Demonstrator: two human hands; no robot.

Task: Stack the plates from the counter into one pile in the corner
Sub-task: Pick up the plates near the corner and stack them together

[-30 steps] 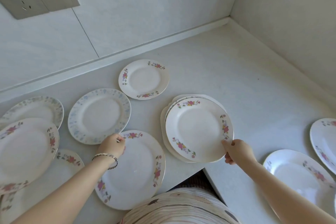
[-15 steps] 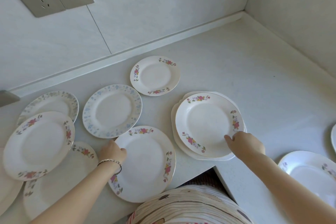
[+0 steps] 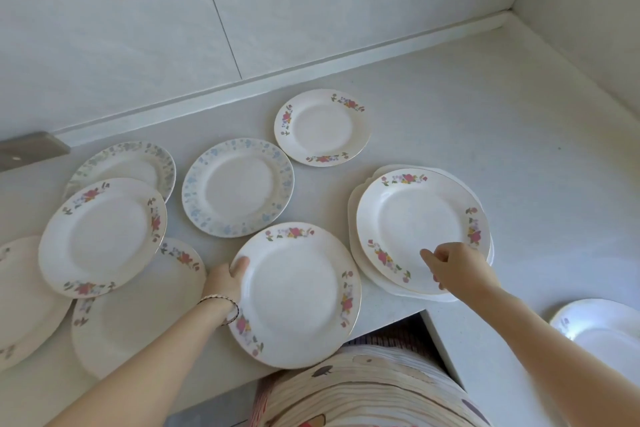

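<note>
left hand [image 3: 227,279] fingers clamped on near plate [image 3: 296,295] left rim, right hand [image 3: 457,265] fingers curled together, tips on stack [image 3: 420,230] top plate's near rim

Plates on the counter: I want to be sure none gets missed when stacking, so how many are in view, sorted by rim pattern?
Red-flower rim plates: 5
Blue-flower rim plates: 2
Plain white plate under the pile's top one: 1 showing
Edge-cut plates, pattern unclear: 2
Total: 10
</note>
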